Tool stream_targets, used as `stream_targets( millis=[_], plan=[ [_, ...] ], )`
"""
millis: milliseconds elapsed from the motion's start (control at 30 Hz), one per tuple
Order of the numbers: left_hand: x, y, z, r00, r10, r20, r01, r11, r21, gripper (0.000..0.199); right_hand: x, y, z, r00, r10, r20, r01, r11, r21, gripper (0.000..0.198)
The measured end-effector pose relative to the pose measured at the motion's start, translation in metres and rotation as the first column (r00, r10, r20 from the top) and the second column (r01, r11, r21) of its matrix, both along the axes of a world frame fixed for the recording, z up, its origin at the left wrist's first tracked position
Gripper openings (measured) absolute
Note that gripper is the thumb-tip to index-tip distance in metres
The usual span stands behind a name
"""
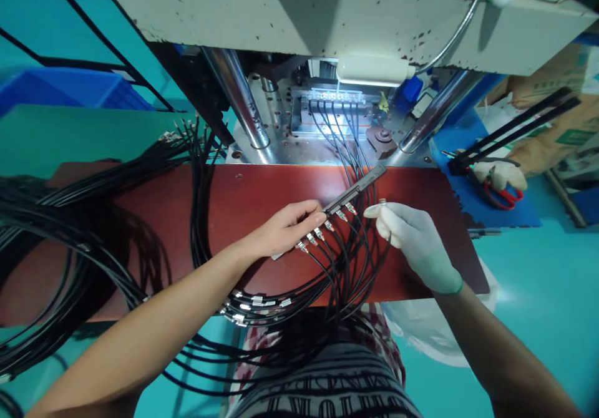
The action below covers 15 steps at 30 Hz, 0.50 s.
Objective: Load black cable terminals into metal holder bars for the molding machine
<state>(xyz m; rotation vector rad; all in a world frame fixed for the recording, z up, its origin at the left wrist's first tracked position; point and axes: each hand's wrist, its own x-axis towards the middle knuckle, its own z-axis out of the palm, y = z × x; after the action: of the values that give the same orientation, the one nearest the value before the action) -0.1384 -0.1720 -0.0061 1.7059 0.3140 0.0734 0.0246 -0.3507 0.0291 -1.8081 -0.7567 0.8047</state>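
My bare left hand (285,228) grips the near end of a long dark metal holder bar (356,188) lying slantwise on a reddish-brown board (262,199). Several black cables with silver connector tips (322,231) sit side by side in the bar. My right hand (414,240), in a white glove, pinches one silver connector tip (382,201) between thumb and forefinger just right of the bar. The cables loop down toward my lap.
A press machine (327,19) stands behind the board, with a lit fixture (332,109) holding several black cables. A large bundle of black cables (70,237) lies at left. Red-handled scissors (500,194) and black bars rest on a blue mat at right.
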Motion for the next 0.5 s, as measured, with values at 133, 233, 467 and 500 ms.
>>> stream_targets(
  millis=[133, 233, 467, 500],
  plan=[
    [0.000, 0.001, 0.000, 1.000, -0.008, -0.006, 0.008, 1.000, -0.015, 0.042, 0.002, 0.020, 0.008, 0.965, 0.225, 0.134, -0.212, 0.971, -0.109, 0.040],
    [0.000, 0.002, -0.001, 1.000, -0.027, 0.001, 0.027, 1.000, -0.013, 0.042, 0.004, 0.027, 0.007, 0.949, 0.290, 0.125, -0.276, 0.954, -0.117, 0.041],
    [0.002, 0.004, 0.004, 0.998, -0.067, 0.015, 0.066, 0.996, 0.065, 0.038, 0.010, 0.029, 0.011, 0.938, 0.346, 0.021, -0.339, 0.927, -0.158, 0.040],
    [0.003, 0.004, 0.005, 0.997, -0.075, 0.021, 0.073, 0.993, 0.096, 0.037, 0.011, 0.029, 0.010, 0.940, 0.342, 0.008, -0.337, 0.928, -0.158, 0.040]
  ],
)
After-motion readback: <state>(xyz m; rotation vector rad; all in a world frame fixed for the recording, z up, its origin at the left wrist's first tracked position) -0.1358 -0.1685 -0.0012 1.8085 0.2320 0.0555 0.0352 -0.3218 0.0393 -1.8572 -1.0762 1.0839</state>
